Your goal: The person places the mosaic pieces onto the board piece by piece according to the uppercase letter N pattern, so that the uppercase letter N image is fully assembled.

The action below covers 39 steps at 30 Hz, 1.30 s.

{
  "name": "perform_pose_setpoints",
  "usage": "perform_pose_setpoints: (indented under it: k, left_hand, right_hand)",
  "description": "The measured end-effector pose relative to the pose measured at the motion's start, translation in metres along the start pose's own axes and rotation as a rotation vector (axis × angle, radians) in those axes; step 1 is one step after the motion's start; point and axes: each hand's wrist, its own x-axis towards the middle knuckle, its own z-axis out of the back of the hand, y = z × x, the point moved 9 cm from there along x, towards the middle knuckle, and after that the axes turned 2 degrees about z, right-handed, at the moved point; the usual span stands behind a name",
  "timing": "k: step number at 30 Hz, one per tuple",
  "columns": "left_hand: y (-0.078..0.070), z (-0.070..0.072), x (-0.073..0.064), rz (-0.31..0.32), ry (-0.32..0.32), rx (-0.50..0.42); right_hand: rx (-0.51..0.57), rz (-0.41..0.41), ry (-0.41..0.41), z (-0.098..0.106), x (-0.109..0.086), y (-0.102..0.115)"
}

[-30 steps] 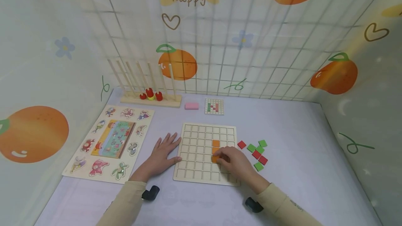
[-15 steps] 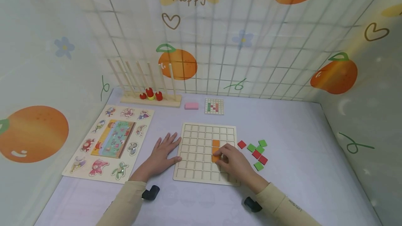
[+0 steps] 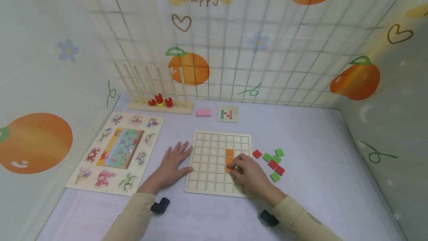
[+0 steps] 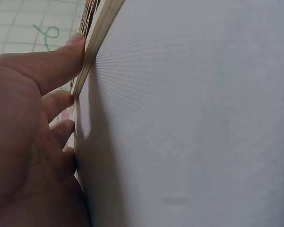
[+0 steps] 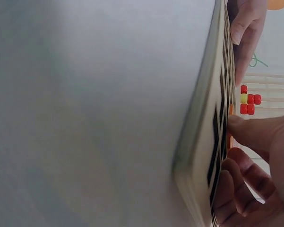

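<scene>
A square wooden grid board (image 3: 207, 159) lies on the table in front of me. Orange square tiles (image 3: 229, 153) form a short column in its cells, right of the middle. My right hand (image 3: 249, 172) reaches over the board, its thumb and index finger pinching at the lower orange tile (image 3: 229, 170); in the right wrist view a sliver of orange shows by the thumb (image 5: 248, 130). My left hand (image 3: 172, 166) lies flat with spread fingers, thumb and fingertips at the board's left edge. In the left wrist view, the thumb (image 4: 61, 64) touches that edge.
Loose red (image 3: 272, 164) and green tiles (image 3: 279, 152) lie right of the board. Behind it are a small pattern card (image 3: 236, 113) and a pink block (image 3: 203, 113). A peg rack (image 3: 140, 106) with beads stands back left, above an animal puzzle board (image 3: 93, 176).
My right hand's fingertips have shifted very slightly to the right over the orange tiles. The left hand, board and loose tiles stay where they were.
</scene>
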Motion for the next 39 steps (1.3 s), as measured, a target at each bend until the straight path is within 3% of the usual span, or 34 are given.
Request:
perform_pose_setpoints:
  k: [10,17,26,39]
  left_hand:
    - [0.0,0.0,0.0,0.0,-0.001,0.008]
    - [0.0,-0.001,0.0,0.001,0.005,-0.004]
    - [-0.001,0.0,0.0,0.002,0.006,0.002]
    - [0.002,-0.003,0.001,-0.002,0.004,0.015]
  right_hand:
    - [-0.01,0.017,-0.01,0.0,0.0,0.0]
    - [-0.011,-0.028,0.001,0.0,-0.002,-0.005]
    - [0.029,-0.027,-0.014,0.009,-0.011,-0.008]
    - [0.018,-0.103,-0.058,0.041,-0.032,-0.034]
